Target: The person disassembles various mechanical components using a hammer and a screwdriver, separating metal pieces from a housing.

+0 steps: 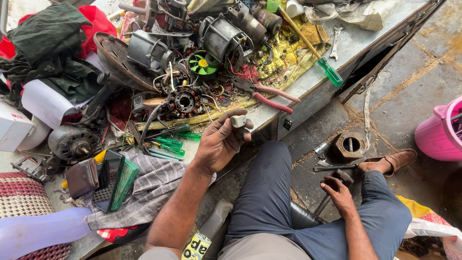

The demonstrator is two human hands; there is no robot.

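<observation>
My left hand (221, 142) is raised over the front edge of the cluttered workbench (313, 86) and pinches a small grey cylindrical part (239, 121) between thumb and fingers. My right hand (339, 192) hangs low beside my right knee and grips the handle of a hammer (332, 190), whose dark head points toward the floor. I sit with my legs in dark blue trousers (269, 192). A brown shoe (392, 159) rests on the stained concrete floor.
The bench holds several motor stators (184, 102), a green fan wheel (202, 64), red-handled pliers (272, 96), green-handled screwdrivers (329, 71), a phone (108, 180) and cloths. On the floor lie a rusty round metal part (350, 144) and a pink bucket (438, 132).
</observation>
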